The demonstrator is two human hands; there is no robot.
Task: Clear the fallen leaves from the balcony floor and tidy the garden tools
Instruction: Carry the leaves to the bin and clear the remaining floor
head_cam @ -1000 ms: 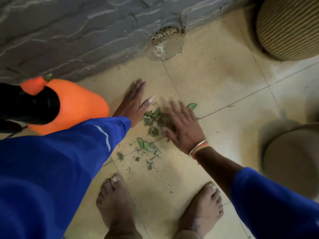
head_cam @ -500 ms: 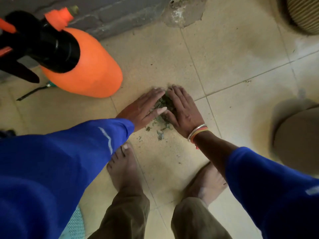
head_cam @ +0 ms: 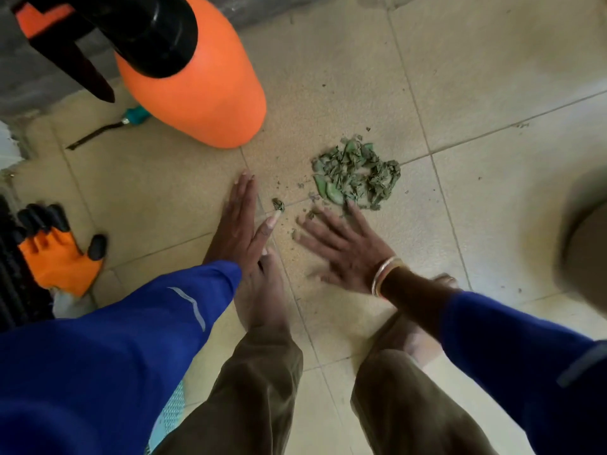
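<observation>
Head view, left to right: an orange glove (head_cam: 59,257) lies on the tiled floor (head_cam: 492,77), and a thin dark tool (head_cam: 98,134) slants from lower left up to its teal end by the orange sprayer (head_cam: 203,93). The left hand (head_cam: 239,224) is flat and empty, fingers together pointing away from the person. The right hand (head_cam: 345,247) is splayed wide and also empty, its fingertips just below the leaf pile (head_cam: 356,174), which spreads slightly wider than deep across a tile joint.
</observation>
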